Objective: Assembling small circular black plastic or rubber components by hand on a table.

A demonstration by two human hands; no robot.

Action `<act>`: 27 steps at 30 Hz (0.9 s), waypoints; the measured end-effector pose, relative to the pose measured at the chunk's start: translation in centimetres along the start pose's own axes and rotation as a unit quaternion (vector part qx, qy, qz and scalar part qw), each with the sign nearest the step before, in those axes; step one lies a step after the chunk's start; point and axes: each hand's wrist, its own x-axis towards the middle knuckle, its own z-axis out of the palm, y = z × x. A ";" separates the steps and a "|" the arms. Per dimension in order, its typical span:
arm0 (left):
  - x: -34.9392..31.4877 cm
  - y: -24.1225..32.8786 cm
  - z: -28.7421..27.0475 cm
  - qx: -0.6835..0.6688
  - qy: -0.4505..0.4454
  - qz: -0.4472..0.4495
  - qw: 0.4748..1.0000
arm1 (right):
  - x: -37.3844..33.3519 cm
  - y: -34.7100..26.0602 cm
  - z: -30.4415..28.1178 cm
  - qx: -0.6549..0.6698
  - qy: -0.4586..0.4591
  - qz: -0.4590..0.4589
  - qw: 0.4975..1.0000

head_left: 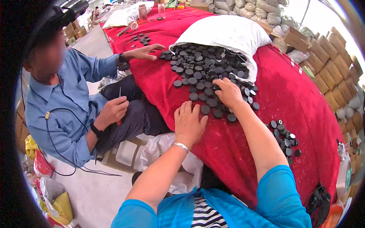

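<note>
Black round caps spill in a heap from the mouth of a large white sack lying on a red-covered table. My right hand is at the near side of the heap, its thumb and fingers closed around a black cap. Flat on the red cloth, left of the nearest caps, my left hand has its fingers stretched out and holds nothing. A smaller group of caps lies to the right of my right forearm; a few show pale faces.
At left sits a co-worker in a blue shirt, one hand by the heap, the other holding a thin pointed tool. Farther back are scattered caps, a tape roll and jars. Stacked cartons stand at right.
</note>
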 end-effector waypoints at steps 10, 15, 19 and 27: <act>-0.3 0.3 0.2 0.001 0.003 0.006 1.000 | -1.2 1.0 -0.6 0.088 0.058 0.040 0.994; -0.2 0.0 0.5 0.011 -0.009 0.002 1.000 | -6.3 2.5 -4.3 0.310 0.125 0.029 0.942; -0.2 -0.3 0.2 0.022 -0.011 0.002 1.000 | -10.5 2.4 -7.7 0.287 0.109 0.017 0.951; 0.0 0.2 0.3 0.047 -0.034 0.014 0.998 | -15.3 4.8 -10.3 0.489 0.086 0.111 0.861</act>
